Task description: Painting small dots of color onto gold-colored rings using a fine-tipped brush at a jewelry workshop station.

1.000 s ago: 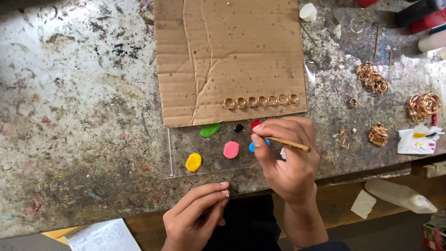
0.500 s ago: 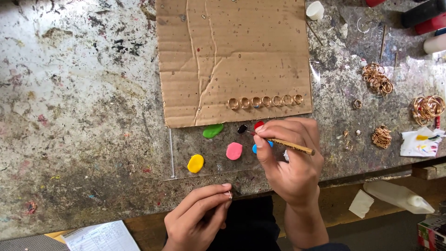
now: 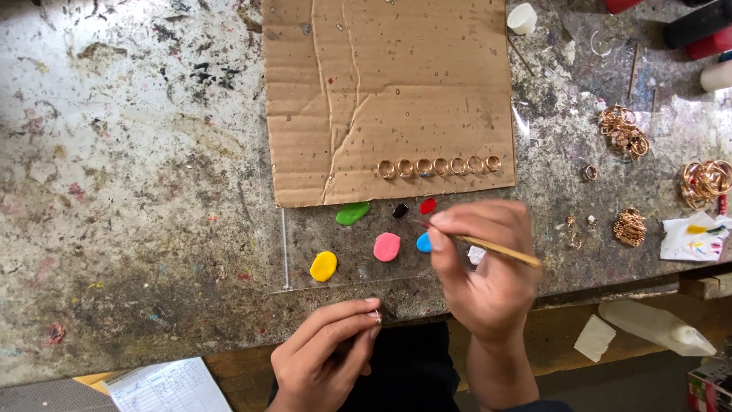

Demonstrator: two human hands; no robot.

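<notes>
Hands (image 3: 488, 267) over paint-stained workbench (image 3: 137, 168), cardboard sheet (image 3: 381, 84), paint blobs (image 3: 387, 246)

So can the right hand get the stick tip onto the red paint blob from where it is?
Probably yes. The right hand holds the thin stick with its tip close beside the red blob, and nothing lies between them; the left hand rests lower, at the bench edge.

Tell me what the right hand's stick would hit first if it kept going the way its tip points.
Probably the red paint blob. The right hand holds a thin stick whose tip aims up-left, just short of that blob. Its height above the clear sheet is unclear.
</notes>
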